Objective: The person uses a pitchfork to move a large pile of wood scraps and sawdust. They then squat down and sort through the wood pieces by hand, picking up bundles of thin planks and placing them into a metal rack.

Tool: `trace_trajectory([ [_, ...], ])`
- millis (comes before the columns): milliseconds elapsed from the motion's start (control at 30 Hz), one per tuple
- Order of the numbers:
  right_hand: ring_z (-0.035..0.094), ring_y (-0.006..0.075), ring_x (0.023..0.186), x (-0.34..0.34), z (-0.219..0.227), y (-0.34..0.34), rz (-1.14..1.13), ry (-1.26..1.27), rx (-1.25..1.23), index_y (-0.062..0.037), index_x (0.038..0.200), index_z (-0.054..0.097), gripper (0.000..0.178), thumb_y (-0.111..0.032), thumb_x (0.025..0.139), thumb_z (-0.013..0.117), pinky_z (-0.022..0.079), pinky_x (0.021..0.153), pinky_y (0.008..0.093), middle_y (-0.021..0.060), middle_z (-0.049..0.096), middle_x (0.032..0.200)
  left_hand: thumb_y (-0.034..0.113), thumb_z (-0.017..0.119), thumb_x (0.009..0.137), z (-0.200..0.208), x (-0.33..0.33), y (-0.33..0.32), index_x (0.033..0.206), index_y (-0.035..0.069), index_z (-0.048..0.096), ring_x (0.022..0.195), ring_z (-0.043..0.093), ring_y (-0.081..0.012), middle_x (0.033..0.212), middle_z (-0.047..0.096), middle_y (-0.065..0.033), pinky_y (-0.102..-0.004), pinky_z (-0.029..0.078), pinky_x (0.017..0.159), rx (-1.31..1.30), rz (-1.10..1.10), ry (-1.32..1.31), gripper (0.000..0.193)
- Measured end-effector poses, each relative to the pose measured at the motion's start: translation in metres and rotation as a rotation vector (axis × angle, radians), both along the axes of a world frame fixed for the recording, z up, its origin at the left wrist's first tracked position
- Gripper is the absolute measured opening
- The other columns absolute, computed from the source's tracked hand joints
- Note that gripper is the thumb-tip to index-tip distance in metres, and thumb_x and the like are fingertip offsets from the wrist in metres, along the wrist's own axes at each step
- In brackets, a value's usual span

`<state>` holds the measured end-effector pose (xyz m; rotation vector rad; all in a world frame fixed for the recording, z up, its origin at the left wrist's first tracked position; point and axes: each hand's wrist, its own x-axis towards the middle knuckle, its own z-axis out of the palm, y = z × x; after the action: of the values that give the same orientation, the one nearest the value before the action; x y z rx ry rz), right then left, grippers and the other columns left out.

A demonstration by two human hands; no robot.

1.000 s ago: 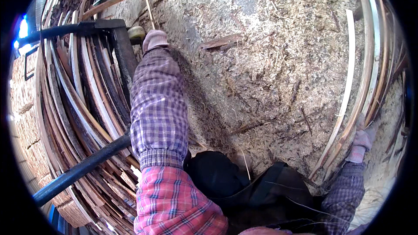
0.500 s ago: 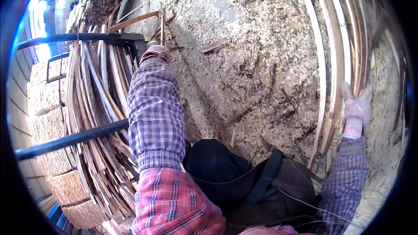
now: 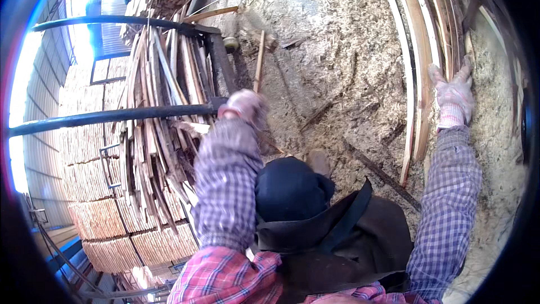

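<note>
My left hand (image 3: pixel 246 107), in a pale glove and smeared by motion, is at the end of a dark metal bar (image 3: pixel 112 117) of a rack. Whether it touches the bar, and how its fingers lie, I cannot make out. Long wooden strips (image 3: pixel 143 152) lie piled across the rack's bars. On the far right my gloved right hand (image 3: pixel 454 97) grips a bundle of long, thin wood strips (image 3: pixel 444 34), thumb on one side and fingers on the other. Beside that bundle lie a broad brown strip (image 3: pixel 420 79) and a pale strip (image 3: pixel 406 73).
Sawdust and bark shavings cover the floor (image 3: pixel 337 67). A loose stick (image 3: pixel 259 62) stands out near the rack's post (image 3: pixel 222 59), and a dark stick (image 3: pixel 379 174) lies before me. Stacked bundles of cut wood (image 3: pixel 95 219) are at the left, behind the rack. A dark apron (image 3: pixel 349 242) covers my lap.
My left hand has drawn back along the rack toward me, from the farther post to the nearer bar's end. The view has shifted; my right hand stays on the strips.
</note>
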<state>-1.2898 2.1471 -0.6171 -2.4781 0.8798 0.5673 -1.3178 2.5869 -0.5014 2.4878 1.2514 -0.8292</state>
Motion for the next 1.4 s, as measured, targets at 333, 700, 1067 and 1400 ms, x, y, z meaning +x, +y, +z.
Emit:
trace_trajectory([
  [333,0.041,0.0363,0.118,0.009,-0.003,0.008,-0.062,-0.022,-0.006,-0.0155,0.139,0.002,0.104,-0.066,0.066,0.056,0.043,0.09,0.0438,0.0197,0.023,0.139,0.026,0.05,0.08,-0.054,0.016,-0.063,0.078,0.005,0.057,0.054,0.057,-0.0185,0.065,0.059,-0.0087,-0.0307,0.046,0.045,0.125,-0.053,-0.588,0.023],
  [700,0.046,0.0334,0.113,-0.001,-0.055,0.003,-0.019,-0.28,-0.138,-0.0164,0.139,0.009,0.104,-0.053,0.063,0.07,0.042,0.091,0.0361,0.0188,0.033,0.134,0.029,0.046,0.085,-0.238,0.204,0.176,0.113,0.014,0.05,0.1,0.054,-0.0229,0.11,0.055,-0.0101,-0.0358,0.048,0.079,0.63,-0.554,0.313,0.032],
  [1067,0.041,0.0282,0.12,0.005,-0.016,0.004,-0.048,-0.062,-0.126,-0.0182,0.14,0.004,0.104,-0.063,0.065,0.061,0.037,0.097,0.035,0.0151,0.028,0.138,0.031,0.058,0.075,-0.236,0.19,0.051,0.108,0.005,0.05,0.078,0.059,-0.0234,0.083,0.06,-0.0114,-0.0361,0.049,0.067,0.365,-0.737,0.052,0.042],
  [1400,0.035,0.0326,0.123,0.002,0.002,0.006,-0.108,-0.104,0.251,-0.0209,0.139,0.006,0.097,-0.046,0.069,0.068,0.026,0.105,0.035,0.0169,0.03,0.137,0.014,0.05,0.081,-0.184,0.077,-0.2,0.087,0.008,0.06,0.069,0.059,-0.0243,0.078,0.061,-0.0093,-0.0332,0.049,0.061,0.049,-1.186,-0.498,0.013],
])
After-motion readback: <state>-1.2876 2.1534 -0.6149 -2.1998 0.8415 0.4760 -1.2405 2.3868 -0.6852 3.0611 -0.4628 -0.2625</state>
